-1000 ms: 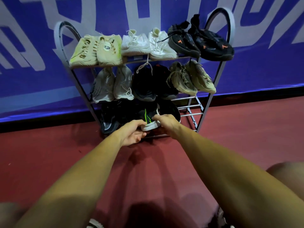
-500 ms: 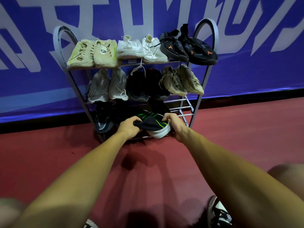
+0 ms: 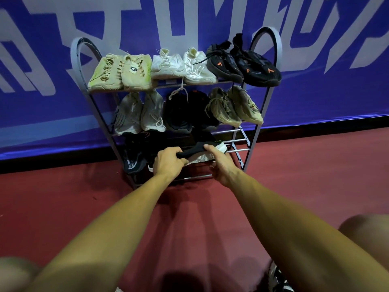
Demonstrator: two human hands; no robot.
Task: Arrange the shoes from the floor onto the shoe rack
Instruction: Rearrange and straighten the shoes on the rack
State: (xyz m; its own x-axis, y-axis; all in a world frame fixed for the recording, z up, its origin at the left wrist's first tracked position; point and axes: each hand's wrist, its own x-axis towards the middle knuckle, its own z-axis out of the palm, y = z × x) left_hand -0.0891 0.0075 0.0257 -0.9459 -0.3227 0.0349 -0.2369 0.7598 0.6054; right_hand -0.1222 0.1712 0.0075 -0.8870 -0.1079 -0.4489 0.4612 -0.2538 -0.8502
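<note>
A grey metal shoe rack (image 3: 273,45) with three shelves stands against the blue wall. Both hands hold a black shoe with a white sole (image 3: 202,153) at the bottom shelf, tipped so its sole faces me. My left hand (image 3: 168,163) grips its heel end and my right hand (image 3: 221,165) grips its toe end. Dark shoes (image 3: 133,159) fill the left part of the bottom shelf. The top shelf carries yellow-beige (image 3: 120,72), white (image 3: 183,66) and black-orange (image 3: 242,60) pairs. The middle shelf carries grey-white (image 3: 139,112), black (image 3: 189,110) and tan (image 3: 233,106) pairs.
The right part of the bottom shelf shows bare metal bars (image 3: 240,144). Red floor (image 3: 315,175) spreads around the rack. A black and white shoe (image 3: 277,279) lies at the lower edge. My knees show at the bottom left corner and at the lower right edge.
The black shoe with green marks has been turned over from upper showing to sole showing, and shifted right along the bottom shelf. Both hands have stayed on it.
</note>
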